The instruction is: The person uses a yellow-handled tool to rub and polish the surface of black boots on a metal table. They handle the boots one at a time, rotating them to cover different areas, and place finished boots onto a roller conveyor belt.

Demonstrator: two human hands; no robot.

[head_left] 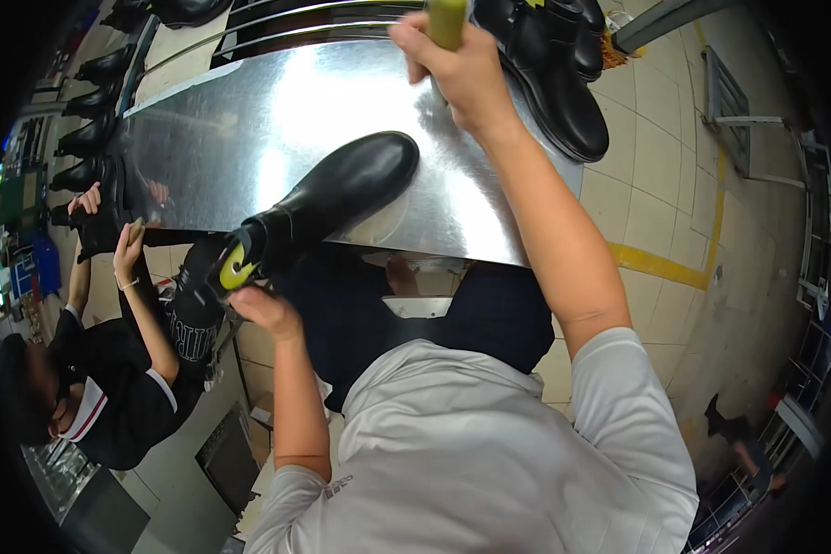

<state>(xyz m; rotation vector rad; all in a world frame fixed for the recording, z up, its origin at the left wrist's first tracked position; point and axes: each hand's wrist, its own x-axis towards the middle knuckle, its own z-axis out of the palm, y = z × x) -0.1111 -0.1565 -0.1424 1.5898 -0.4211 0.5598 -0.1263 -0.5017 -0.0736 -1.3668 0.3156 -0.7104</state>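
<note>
A black leather boot (346,189) lies aslant on the shiny metal table, its toe pointing to the upper right. A yellow-green piece (237,268) shows in the boot's opening, which overhangs the near edge. My left hand (266,309) is closed at that opening and grips the boot there. Raised over the table's far right part, my right hand (457,69) is wrapped round a yellow-green, rounded object (447,20). The upper edge of the view cuts this object off, so its kind cannot be made out.
The metal table (222,129) spans the middle, with metal rails (286,23) behind it. Black boots (563,102) stand at the right end. More boots (88,134) line a rack on the left. Beside me on the left, a co-worker (111,369) handles another dark boot.
</note>
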